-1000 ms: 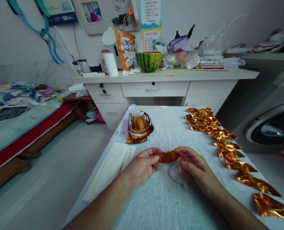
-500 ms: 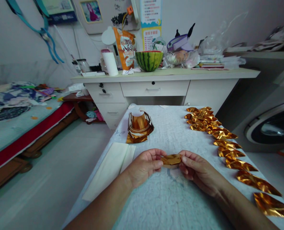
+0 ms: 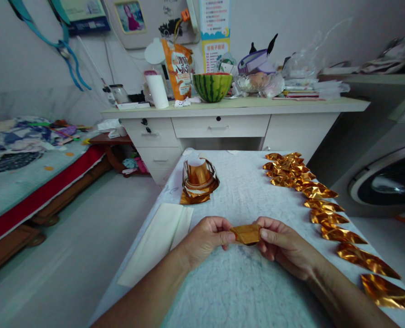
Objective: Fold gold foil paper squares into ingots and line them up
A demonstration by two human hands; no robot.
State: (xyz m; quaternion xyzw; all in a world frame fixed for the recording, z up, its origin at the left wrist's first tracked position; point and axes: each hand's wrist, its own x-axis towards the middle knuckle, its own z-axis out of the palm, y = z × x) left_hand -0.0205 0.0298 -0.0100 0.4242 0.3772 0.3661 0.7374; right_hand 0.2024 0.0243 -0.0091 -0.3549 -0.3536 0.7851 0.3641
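Observation:
A small folded piece of gold foil paper (image 3: 246,234) is stretched between my two hands above the cloth-covered table. My left hand (image 3: 211,237) pinches its left end between thumb and fingers. At the opposite end, my right hand (image 3: 279,239) grips it the same way. Along the table's right side lies a row of several folded gold foil pieces (image 3: 328,218), pointed at their ends. A curled stack of gold foil sheets (image 3: 199,180) stands beyond my left hand. Flat white paper sheets (image 3: 152,246) lie left of my left forearm.
Past the table (image 3: 236,182) stands a white desk (image 3: 219,125) bearing a halved watermelon (image 3: 212,86), an orange snack bag (image 3: 178,70) and a white paper roll (image 3: 157,91). A bed (image 3: 62,182) is on the left, a washing machine (image 3: 387,150) on the right.
The foil piece has tilted in my fingers, so a broader, flatter gold face now shows. Both hands have shifted slightly, with the left fingers curled in more.

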